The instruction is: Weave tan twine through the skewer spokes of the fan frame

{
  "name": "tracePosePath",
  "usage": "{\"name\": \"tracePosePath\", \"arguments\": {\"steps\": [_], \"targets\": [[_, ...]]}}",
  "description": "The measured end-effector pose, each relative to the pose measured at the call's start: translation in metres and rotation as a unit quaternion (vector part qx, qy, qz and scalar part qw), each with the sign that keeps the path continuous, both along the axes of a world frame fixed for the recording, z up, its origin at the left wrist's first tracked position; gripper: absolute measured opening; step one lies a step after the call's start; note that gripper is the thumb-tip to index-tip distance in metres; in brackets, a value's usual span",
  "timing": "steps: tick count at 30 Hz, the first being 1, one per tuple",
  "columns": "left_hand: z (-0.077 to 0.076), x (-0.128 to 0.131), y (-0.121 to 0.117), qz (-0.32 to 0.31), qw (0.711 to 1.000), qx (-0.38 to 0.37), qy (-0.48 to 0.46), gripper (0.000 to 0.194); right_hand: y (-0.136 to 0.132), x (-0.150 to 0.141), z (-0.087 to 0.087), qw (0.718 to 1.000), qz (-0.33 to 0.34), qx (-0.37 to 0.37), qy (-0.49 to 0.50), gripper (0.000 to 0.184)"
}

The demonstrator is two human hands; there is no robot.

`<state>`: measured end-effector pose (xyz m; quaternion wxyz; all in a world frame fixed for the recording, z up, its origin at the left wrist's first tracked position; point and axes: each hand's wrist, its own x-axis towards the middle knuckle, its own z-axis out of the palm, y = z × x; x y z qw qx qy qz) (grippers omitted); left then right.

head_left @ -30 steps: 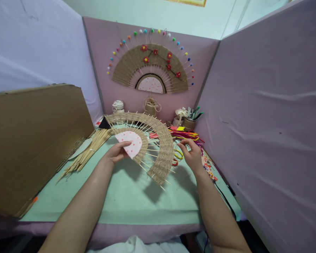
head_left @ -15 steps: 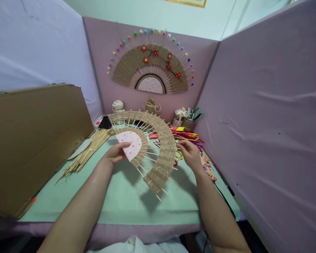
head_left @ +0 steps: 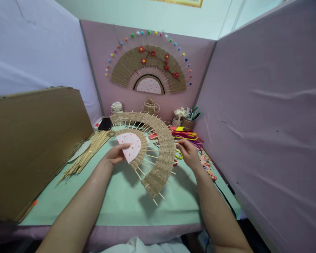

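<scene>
My left hand [head_left: 116, 154] grips a half-made woven fan [head_left: 160, 147] by its pink dotted paper centre, holding it tilted above the green table [head_left: 126, 200]. The fan is a jute-woven arc on thin wooden skewers that stick out at both rims. My right hand [head_left: 188, 153] is at the fan's right edge, its fingers pinched together near the skewer tips; what they hold is too small to see.
A finished fan [head_left: 149, 68] with red flowers and coloured beads hangs on the back panel. A cardboard sheet [head_left: 31, 140] leans at left beside a bundle of skewers [head_left: 91, 147]. Coloured strips [head_left: 186, 135], a pen cup [head_left: 189, 123], twine [head_left: 150, 105] and a jar [head_left: 117, 106] crowd the back.
The fan has turned a little clockwise in my left hand, its lower end swinging down and left. My right hand has closed in on the fan's right edge.
</scene>
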<state>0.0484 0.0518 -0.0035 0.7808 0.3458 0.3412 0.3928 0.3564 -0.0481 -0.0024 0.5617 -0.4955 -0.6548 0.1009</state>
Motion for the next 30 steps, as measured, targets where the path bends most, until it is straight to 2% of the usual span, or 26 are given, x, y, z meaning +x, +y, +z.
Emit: {"name": "tracePosePath", "arguments": {"steps": [6,11,16,22,30], "targets": [[0.000,-0.013,0.007,-0.023,0.999,-0.013,0.025,0.047,-0.003,-0.004,0.003,0.997,-0.031,0.024,-0.073,0.014],[-0.007,-0.025,0.002,-0.028,0.999,-0.022,0.017,0.039,-0.004,-0.010,0.003,0.989,-0.019,0.073,-0.127,0.012],[-0.006,-0.023,-0.004,-0.029,0.999,-0.026,0.035,0.038,-0.005,-0.010,0.005,0.985,-0.030,0.102,-0.139,0.010],[-0.003,-0.025,-0.007,-0.038,0.998,-0.010,0.039,0.025,-0.007,-0.009,0.006,0.985,-0.020,0.099,-0.142,0.009],[-0.007,-0.026,-0.007,-0.045,0.997,0.003,0.062,0.039,-0.007,-0.010,0.008,0.986,-0.014,0.090,-0.138,0.011]]}}
